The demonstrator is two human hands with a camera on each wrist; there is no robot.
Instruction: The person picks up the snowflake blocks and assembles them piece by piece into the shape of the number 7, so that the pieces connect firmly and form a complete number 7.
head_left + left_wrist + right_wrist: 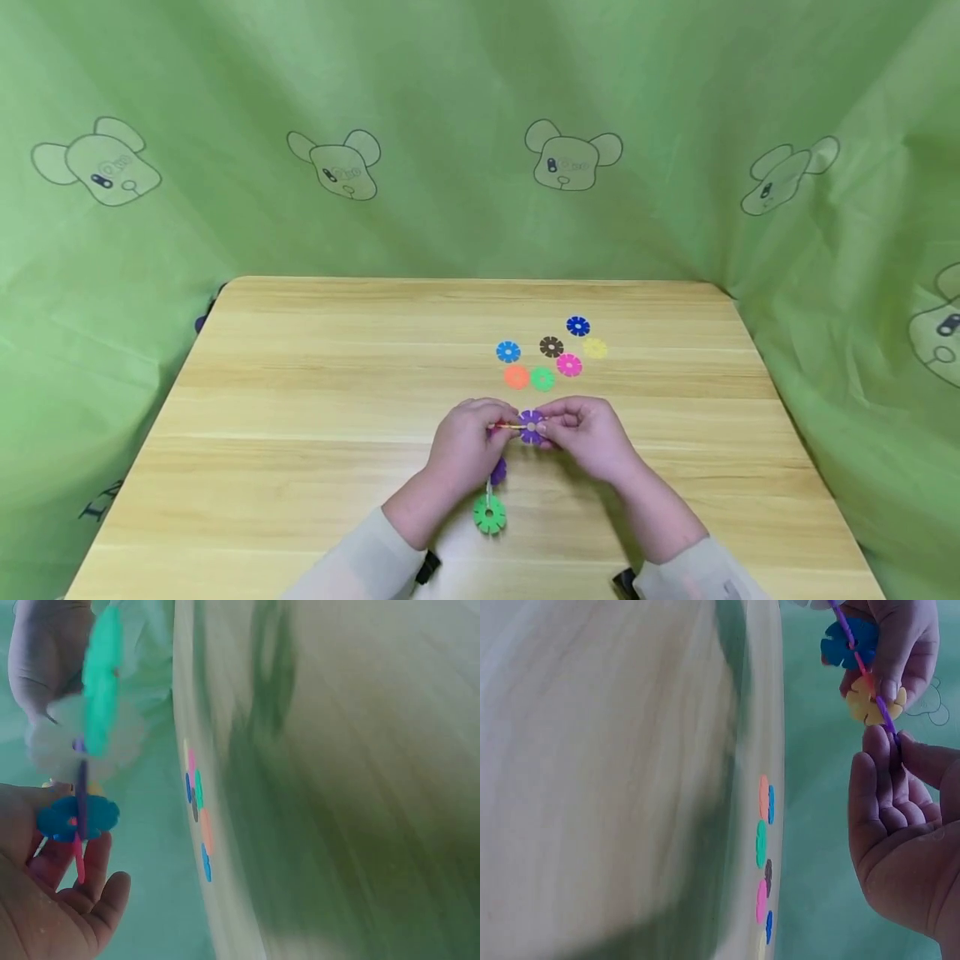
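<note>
In the head view my left hand (pixel 467 442) grips a chain of slotted plastic discs. My right hand (pixel 592 433) pinches the edge of a purple disc (pixel 529 436) between thumb and fingers. That purple disc meets a yellow disc (pixel 861 706), which the left fingers hold; how deep the slots fit I cannot tell. Along the chain are a pink disc (pixel 79 862), a blue disc (pixel 55 820), another purple disc (pixel 498 472), a whitish disc (pixel 126 741) and a green disc (pixel 491 526) at the near end. Left fingers partly hide the chain.
Loose discs lie on the wooden table (pixel 315 383) beyond the hands: light blue (pixel 502 352), orange (pixel 516 377), green (pixel 536 382), brown (pixel 546 350), pink (pixel 570 371), yellow (pixel 596 349) and dark blue (pixel 572 328). A green curtain (pixel 450 233) surrounds the table.
</note>
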